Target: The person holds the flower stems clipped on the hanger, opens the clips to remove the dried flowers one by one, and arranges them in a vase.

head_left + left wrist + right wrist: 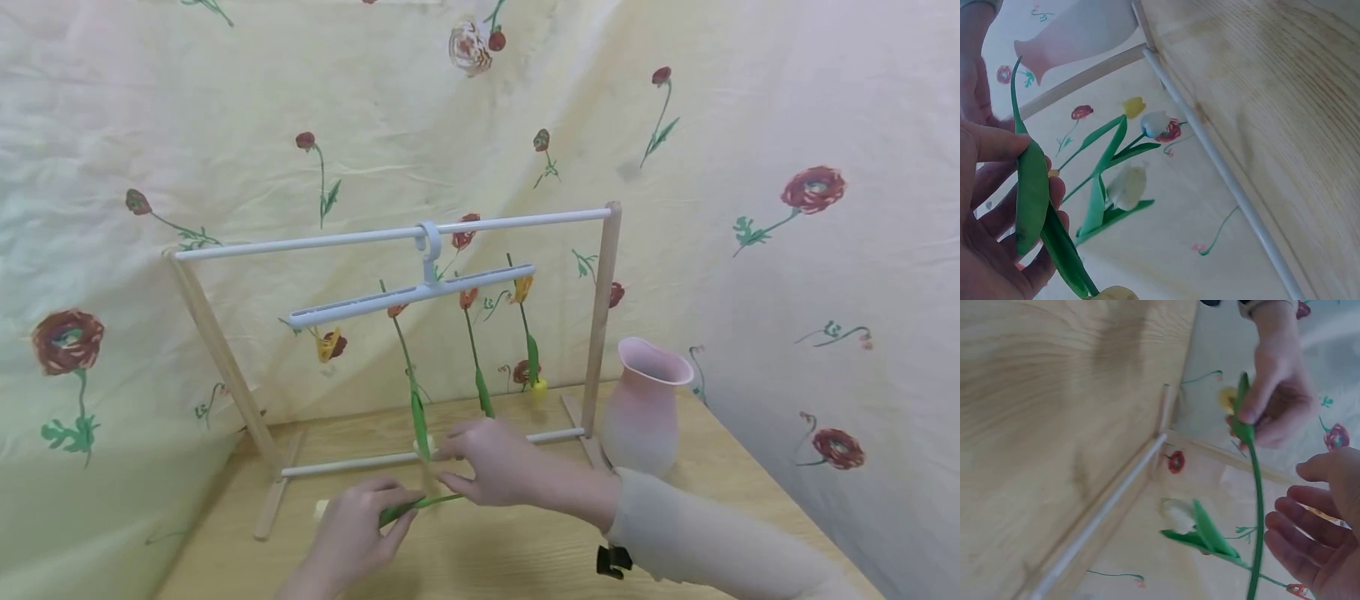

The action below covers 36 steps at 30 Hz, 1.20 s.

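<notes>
An artificial tulip's green stem and leaves (1033,194) are pinched between the thumb and fingers of my left hand (360,525). Its pale yellow bloom (1227,399) shows beyond that hand. My right hand (1335,519) is beside the stem's free end, its fingers apart and loosely bent, not closed around it. Above both hands hangs a white clip hanger (360,306). Two orange clips (468,297) and a yellow clip (522,288) on it hold tulips upside down, with white and yellow blooms (1127,186). Another yellow clip (327,344) at the left end holds nothing.
A wooden rack (602,317) with white rods carries the hanger. To its right stands a pink and white vase (641,417). A black object (614,561) is by my right sleeve. Flower-printed cloth (247,100) surrounds the wooden table (495,542).
</notes>
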Available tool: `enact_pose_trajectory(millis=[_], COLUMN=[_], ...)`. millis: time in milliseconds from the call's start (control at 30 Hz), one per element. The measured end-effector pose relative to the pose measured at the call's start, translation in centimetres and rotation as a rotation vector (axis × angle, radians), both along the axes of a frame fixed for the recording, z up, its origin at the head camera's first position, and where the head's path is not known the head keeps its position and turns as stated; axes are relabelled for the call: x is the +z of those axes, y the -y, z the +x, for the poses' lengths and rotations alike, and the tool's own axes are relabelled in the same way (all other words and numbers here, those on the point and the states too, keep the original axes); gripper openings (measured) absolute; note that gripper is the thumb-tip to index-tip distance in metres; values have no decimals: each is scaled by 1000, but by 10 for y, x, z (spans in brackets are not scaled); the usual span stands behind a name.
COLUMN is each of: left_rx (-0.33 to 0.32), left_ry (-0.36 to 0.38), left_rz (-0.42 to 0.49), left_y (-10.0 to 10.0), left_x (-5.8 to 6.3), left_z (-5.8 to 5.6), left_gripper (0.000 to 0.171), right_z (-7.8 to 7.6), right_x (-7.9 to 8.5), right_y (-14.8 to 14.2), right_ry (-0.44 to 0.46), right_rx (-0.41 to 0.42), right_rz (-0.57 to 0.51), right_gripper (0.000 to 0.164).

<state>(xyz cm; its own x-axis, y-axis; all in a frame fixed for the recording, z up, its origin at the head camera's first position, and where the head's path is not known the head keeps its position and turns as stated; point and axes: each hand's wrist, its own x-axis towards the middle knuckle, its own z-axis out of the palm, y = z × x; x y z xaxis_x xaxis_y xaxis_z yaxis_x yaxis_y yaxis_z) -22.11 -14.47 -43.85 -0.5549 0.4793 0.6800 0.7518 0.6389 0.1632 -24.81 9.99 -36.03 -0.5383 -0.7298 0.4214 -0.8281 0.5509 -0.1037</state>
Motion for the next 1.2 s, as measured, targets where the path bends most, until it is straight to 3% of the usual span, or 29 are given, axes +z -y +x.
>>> enact_pose_trajectory(millis=[333, 533, 1200], left_rx=[-2, 13, 21], left_ry=[-4, -25, -79], left_rz=[-14, -32, -67], left_y=[-5, -7, -12], left_x=[7, 9, 5], left_z=[-1, 0, -3], left_gripper=[24, 23, 23], right_z=[12, 15, 18], right_x=[-18, -23, -30], right_y=[-15, -12, -10], right_ry=[-35, -89, -227], right_rx=[-33, 23, 1], right_rz=[122, 129, 158], right_gripper=[13, 1, 7])
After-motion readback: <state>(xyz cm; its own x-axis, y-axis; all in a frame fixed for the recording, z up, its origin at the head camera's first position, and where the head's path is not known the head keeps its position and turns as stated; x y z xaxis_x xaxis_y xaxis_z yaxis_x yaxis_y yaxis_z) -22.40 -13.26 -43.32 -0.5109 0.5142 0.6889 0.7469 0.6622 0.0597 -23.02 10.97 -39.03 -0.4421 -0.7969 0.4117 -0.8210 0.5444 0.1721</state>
